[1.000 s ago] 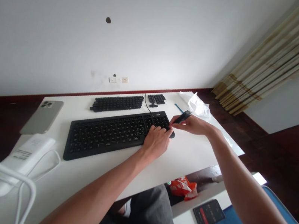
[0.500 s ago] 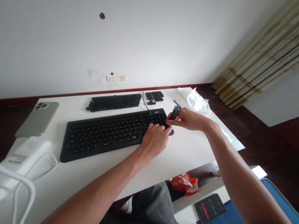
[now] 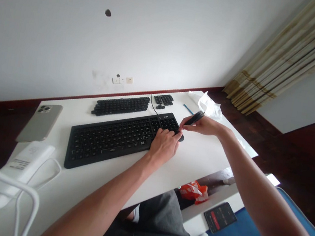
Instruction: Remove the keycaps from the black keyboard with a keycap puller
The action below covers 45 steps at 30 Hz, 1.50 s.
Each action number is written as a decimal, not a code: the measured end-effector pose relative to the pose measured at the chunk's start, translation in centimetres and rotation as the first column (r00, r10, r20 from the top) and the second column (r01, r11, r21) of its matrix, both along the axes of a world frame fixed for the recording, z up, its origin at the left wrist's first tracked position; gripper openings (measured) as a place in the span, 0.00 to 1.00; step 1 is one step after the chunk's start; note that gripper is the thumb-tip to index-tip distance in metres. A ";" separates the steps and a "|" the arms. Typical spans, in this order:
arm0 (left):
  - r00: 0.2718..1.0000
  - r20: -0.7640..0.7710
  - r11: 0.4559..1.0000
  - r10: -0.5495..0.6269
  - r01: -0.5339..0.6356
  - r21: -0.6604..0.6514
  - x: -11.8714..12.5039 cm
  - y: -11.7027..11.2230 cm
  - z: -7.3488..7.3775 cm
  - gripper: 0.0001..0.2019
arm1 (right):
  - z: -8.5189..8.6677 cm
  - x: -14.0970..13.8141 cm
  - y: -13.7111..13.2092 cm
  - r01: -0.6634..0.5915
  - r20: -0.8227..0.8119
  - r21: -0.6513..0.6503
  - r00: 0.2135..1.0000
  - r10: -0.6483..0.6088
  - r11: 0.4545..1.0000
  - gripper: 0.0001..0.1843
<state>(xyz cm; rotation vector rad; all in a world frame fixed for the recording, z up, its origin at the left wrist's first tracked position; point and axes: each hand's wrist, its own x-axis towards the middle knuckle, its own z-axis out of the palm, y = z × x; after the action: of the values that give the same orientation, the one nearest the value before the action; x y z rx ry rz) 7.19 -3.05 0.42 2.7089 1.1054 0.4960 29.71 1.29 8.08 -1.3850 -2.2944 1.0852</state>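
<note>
A black keyboard (image 3: 112, 138) lies across the white table (image 3: 198, 160). My left hand (image 3: 164, 146) rests on the keyboard's right end, fingers curled down onto the keys. Just beyond it, my right hand (image 3: 204, 125) pinches a small black tool (image 3: 194, 118) that points up and to the right over the keyboard's right corner. Rows of loose black keycaps (image 3: 122, 105) lie behind the keyboard, with a smaller group of keycaps (image 3: 164, 100) to their right.
A grey phone (image 3: 40, 122) lies face down at the table's left. A white device with cables (image 3: 18, 167) sits at the near left. Crumpled white plastic (image 3: 207, 104) and a blue stick (image 3: 189, 109) lie far right. Below the table are an orange packet (image 3: 193, 190) and another phone (image 3: 220, 217).
My right hand tilted the black tool upright half a second ago, then laid it back to point up and right. My left hand stayed on the keyboard's right end.
</note>
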 end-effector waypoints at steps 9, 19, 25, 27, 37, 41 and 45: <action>1.000 0.019 1.000 -0.002 0.002 -0.018 0.0 0.0 0.2 0.20 | -2.4 1.2 0.0 0.076 -0.248 -0.123 0.963 -0.105 0.989 0.21; 1.000 -0.003 1.000 0.002 -0.002 -0.018 0.0 -0.1 0.4 0.14 | 2.0 -4.7 -1.0 0.038 0.323 0.163 0.942 -0.090 0.986 0.19; 1.000 0.005 1.000 -0.019 0.019 0.001 -0.2 -0.1 0.4 0.17 | 1.3 -3.3 -1.4 0.080 0.231 0.140 0.966 -0.112 0.987 0.18; 1.000 0.015 1.000 -0.019 0.019 -0.011 -0.3 -0.1 0.4 0.19 | 0.4 -1.9 -1.4 0.106 0.113 0.082 0.987 -0.115 0.991 0.19; 0.998 0.061 0.999 -0.008 0.010 -0.032 -0.2 0.0 0.3 0.17 | -5.4 0.8 -2.9 0.308 -0.337 -0.125 0.881 -0.333 0.943 0.19; 0.998 0.060 0.999 -0.006 0.008 -0.031 -0.2 0.1 0.3 0.17 | -6.8 1.1 -3.2 0.324 -0.457 -0.138 0.818 -0.350 0.936 0.17; 0.998 0.057 0.999 -0.006 0.009 -0.040 -0.2 0.1 0.3 0.16 | -7.5 1.0 -3.4 0.357 -0.509 -0.165 0.768 -0.389 0.920 0.17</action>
<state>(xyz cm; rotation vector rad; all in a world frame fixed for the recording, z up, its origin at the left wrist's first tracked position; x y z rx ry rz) 7.03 -2.91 0.75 2.6464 1.0785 0.5404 30.73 -2.07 0.53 -1.2763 -1.5217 1.2167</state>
